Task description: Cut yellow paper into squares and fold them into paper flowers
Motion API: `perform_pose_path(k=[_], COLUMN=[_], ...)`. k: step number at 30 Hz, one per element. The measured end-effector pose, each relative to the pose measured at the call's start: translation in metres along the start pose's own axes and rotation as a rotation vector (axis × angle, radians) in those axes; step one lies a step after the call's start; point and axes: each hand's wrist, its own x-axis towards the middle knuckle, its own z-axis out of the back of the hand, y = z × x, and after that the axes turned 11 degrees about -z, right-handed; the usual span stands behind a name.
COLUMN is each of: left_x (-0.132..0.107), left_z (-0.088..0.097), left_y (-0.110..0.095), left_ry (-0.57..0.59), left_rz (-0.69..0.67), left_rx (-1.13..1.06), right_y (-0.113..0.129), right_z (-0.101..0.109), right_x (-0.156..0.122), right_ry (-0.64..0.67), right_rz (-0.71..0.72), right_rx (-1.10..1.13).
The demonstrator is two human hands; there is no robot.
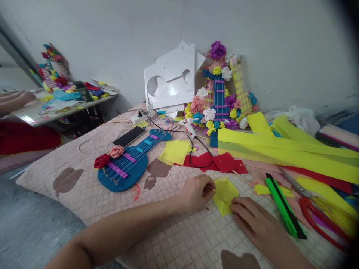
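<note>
A small piece of yellow crepe paper (224, 194) lies between my two hands, creased into an angular shape. The fingers and thumb of my left hand (198, 192) pinch its left edge. At its right edge, my right hand (251, 218) is closed on the paper, with the fingers together and the thumb hidden. To the left lies a blue paper guitar (134, 170) with white strings, purple and light-blue strips, and a red paper rose (101, 161) and a pink one (116, 151). Beyond my hands are yellow paper squares (175, 151) and red paper pieces (224, 161).
A green utility knife (284, 207) and red-handled scissors (322, 220) lie right of my right hand. Long yellow paper strips (288, 147), a glue gun (190, 127), a phone (129, 136) and flower-covered guitars (220, 97) are farther back. Another person's arm (17, 101) is at a table left.
</note>
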Motion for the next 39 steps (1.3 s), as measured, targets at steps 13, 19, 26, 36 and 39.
perform_pose_path(k=[13,19,26,36,39], left_x=[-0.004,-0.003,-0.004,-0.01,-0.008], left_z=[0.001,0.0,-0.001,-0.004,-0.007], left_y=[-0.013,-0.014,-0.015,-0.035,-0.032], left_ry=[0.074,0.1,0.071,0.062,0.058], left_rz=[-0.143,-0.121,-0.122,0.017,0.141], left_rx=[0.111,0.108,-0.002,-0.585,-0.855], right_y=[0.01,0.009,0.022,0.053,0.054], right_z=[0.007,0.008,0.008,0.016,0.019], right_x=[0.008,0.009,0.011,0.017,0.017], right_ry=[0.009,0.04,-0.087,0.185,0.219], right_rz=[-0.003,0.025,-0.123,-0.443,-0.508], right_rx=[0.03,0.038,0.214,0.833,0.901])
